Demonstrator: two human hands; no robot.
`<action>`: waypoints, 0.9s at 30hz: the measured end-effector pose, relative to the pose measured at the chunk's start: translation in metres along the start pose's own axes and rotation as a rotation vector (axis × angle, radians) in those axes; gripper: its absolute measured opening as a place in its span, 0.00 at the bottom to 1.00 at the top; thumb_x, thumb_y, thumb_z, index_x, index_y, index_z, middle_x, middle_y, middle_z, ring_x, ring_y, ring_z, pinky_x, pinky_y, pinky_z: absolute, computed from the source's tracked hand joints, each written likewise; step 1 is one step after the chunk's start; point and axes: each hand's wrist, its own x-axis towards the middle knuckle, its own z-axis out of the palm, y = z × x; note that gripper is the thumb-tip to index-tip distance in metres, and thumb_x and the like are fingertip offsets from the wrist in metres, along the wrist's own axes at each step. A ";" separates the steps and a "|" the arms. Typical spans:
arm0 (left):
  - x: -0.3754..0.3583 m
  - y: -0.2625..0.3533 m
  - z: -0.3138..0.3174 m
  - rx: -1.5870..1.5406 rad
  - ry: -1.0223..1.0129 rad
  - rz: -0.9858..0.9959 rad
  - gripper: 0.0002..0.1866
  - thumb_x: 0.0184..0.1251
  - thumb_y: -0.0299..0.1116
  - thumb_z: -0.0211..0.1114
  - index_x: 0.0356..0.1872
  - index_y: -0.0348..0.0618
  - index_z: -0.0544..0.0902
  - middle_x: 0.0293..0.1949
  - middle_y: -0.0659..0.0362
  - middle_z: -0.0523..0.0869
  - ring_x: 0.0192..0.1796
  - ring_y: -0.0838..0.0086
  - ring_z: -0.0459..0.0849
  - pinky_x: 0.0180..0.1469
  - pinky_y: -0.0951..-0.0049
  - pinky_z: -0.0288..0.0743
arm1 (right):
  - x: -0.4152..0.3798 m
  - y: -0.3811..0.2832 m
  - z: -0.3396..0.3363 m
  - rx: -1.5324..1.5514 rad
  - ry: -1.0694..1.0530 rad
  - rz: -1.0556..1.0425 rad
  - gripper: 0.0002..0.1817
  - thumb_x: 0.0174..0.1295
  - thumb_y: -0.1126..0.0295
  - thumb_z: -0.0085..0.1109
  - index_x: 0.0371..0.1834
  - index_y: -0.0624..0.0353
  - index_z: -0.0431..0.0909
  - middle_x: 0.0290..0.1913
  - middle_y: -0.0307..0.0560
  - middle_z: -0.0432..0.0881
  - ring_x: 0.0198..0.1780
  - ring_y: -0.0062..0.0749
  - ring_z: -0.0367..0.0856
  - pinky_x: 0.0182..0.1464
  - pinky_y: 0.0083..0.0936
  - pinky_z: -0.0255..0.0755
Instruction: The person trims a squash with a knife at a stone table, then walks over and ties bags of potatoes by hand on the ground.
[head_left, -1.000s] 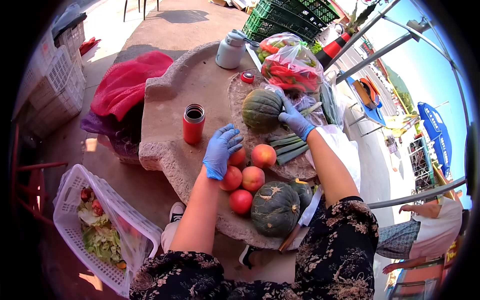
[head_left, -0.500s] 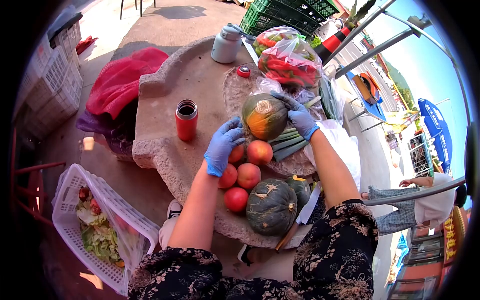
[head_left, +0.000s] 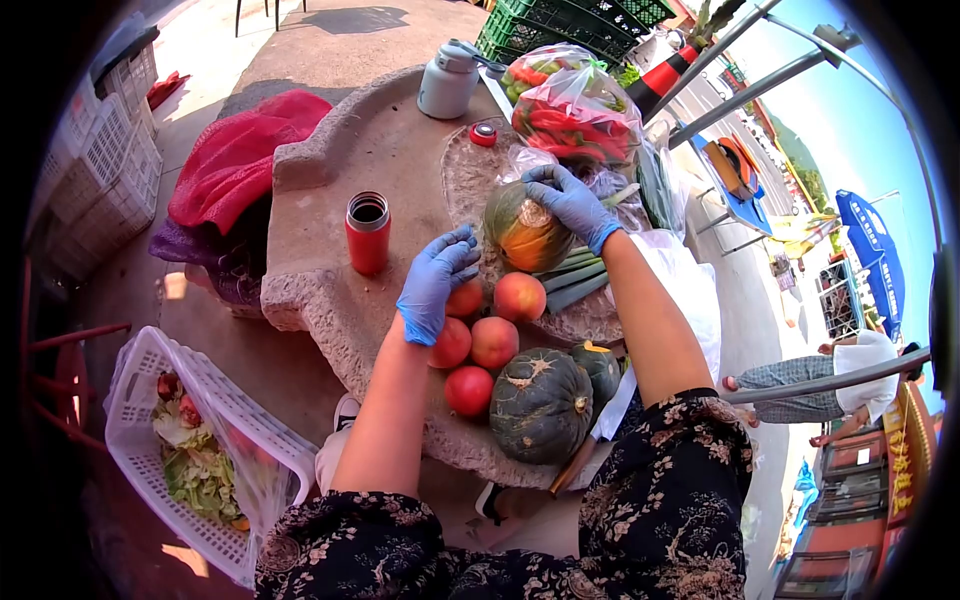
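Pumpkin [head_left: 528,240] by the hands is round and ribbed, mottled green, with an orange patch and a rough tan scar facing up. It is set at the middle of the stone table [head_left: 325,225]. Hands are apart, both gloved in blue. Right hand [head_left: 572,208] is placed over the pumpkin's upper right, wrist angled in, fingers bent near the scar; grip firmness can't be told. Left hand [head_left: 438,280] is raised off the pumpkin's left side, fingers together and loosely curled, nothing held.

Next out: five red-orange fruits [head_left: 494,343] are clustered below the pumpkin, near the left hand. Leeks [head_left: 580,285] are laid at its lower right. Dark green pumpkin [head_left: 541,408] is seated near the table's front edge, smaller squash [head_left: 598,372] beside it, knife [head_left: 612,408] to the right, partly hidden by the sleeve.

Further out: red flask [head_left: 368,236] is stood upright, uncapped, left of the pumpkin. Red cap [head_left: 483,134], grey bottle [head_left: 448,84] and bagged peppers [head_left: 575,125] are placed toward the far side. White basket [head_left: 205,465] with leafy scraps is seen lower left, off the table.
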 end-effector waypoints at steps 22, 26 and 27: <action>-0.005 -0.002 -0.003 0.116 0.028 0.068 0.19 0.68 0.33 0.51 0.58 0.40 0.72 0.51 0.59 0.79 0.51 0.73 0.78 0.51 0.76 0.71 | 0.043 0.050 -0.034 -0.157 0.148 0.404 0.44 0.57 0.36 0.46 0.64 0.64 0.62 0.62 0.57 0.68 0.63 0.46 0.66 0.63 0.34 0.59; -0.008 0.005 -0.007 0.144 0.039 0.082 0.19 0.68 0.34 0.50 0.58 0.40 0.72 0.52 0.57 0.80 0.51 0.72 0.79 0.51 0.74 0.71 | 0.007 0.023 -0.041 -0.081 -0.223 0.205 0.48 0.49 0.36 0.59 0.62 0.66 0.62 0.53 0.53 0.75 0.52 0.35 0.74 0.54 0.32 0.67; -0.009 0.006 -0.007 0.147 0.033 0.078 0.19 0.68 0.34 0.50 0.58 0.40 0.72 0.52 0.57 0.80 0.51 0.72 0.79 0.51 0.74 0.71 | 0.003 0.025 -0.036 -0.096 -0.167 0.210 0.47 0.49 0.38 0.61 0.61 0.67 0.63 0.53 0.53 0.76 0.51 0.34 0.75 0.53 0.30 0.68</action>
